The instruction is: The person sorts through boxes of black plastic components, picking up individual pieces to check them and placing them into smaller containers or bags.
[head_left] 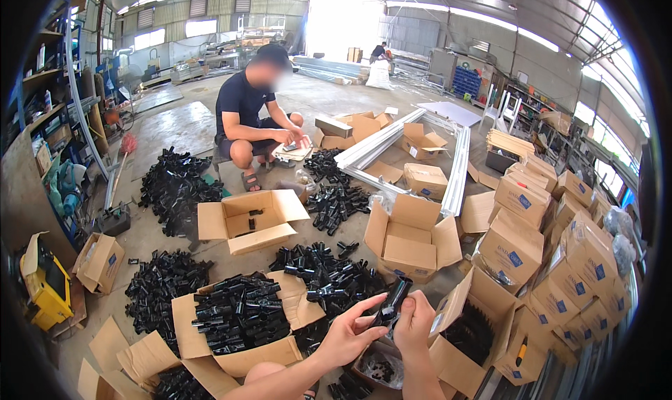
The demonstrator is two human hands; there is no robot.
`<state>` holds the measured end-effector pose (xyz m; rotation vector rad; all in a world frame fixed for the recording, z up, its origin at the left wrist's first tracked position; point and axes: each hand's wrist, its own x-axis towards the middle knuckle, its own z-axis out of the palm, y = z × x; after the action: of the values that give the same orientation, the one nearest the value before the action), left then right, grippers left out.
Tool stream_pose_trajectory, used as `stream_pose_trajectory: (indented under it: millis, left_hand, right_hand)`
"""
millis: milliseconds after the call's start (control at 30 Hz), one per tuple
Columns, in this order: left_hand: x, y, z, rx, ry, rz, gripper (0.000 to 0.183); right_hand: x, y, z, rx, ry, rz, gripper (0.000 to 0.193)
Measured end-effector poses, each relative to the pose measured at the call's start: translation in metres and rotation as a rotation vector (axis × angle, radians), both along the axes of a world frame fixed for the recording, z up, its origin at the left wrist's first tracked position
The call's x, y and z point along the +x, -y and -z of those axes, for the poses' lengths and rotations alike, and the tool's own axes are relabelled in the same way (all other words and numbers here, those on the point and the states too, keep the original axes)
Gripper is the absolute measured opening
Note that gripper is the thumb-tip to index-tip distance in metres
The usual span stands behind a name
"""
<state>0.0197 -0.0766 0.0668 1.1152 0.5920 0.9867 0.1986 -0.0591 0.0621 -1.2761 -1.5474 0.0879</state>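
Both my hands are in front of me at the lower middle, closed round one black tubular fitting (pixel 397 292). My left hand (pixel 350 335) grips its lower part from the left. My right hand (pixel 414 323) is folded against its right side, and whatever else its fingers may hold is hidden. Below them sits a small box with a plastic bag (pixel 389 379) and small dark parts inside. To the left, an open carton (pixel 262 361) is heaped with similar black fittings (pixel 241 309). Another open carton (pixel 455 375) at my right contains black pieces (pixel 470 333).
Loose piles of black fittings (pixel 175 190) cover the floor. An open carton (pixel 245 244) holds a few fittings; another open carton (pixel 402 256) stands to its right. Closed cartons (pixel 514 239) are stacked at right near white metal profiles (pixel 458 169). A seated person (pixel 241 109) handles small items ahead.
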Motion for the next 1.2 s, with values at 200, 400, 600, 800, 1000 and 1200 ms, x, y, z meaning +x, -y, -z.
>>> stream_pose_trajectory:
  millis: [200,400,600,800,1000,1200]
  left_hand:
    - [0.004,0.000,-0.002,0.028,0.038,0.006,0.067]
    - [0.012,-0.004,0.006,0.050,0.072,0.023,0.067]
    - [0.018,-0.008,0.005,0.019,-0.017,0.021,0.068]
    - [0.024,-0.015,0.010,0.017,0.011,0.039,0.068]
    - [0.031,-0.016,0.010,-0.028,0.004,0.073,0.068]
    - [0.033,-0.018,0.010,-0.062,0.013,0.086,0.068]
  right_hand:
    - [-0.009,0.010,-0.019,0.088,-0.150,-0.011,0.030]
    - [-0.001,0.003,0.006,-0.040,-0.048,0.134,0.027]
    - [-0.003,0.014,0.003,0.040,-0.175,0.119,0.017]
    - [0.005,0.002,0.023,-0.080,-0.079,0.196,0.021]
    - [0.007,0.010,0.029,-0.014,-0.246,0.213,0.022]
    - [0.010,0.001,0.035,-0.087,-0.111,0.244,0.023]
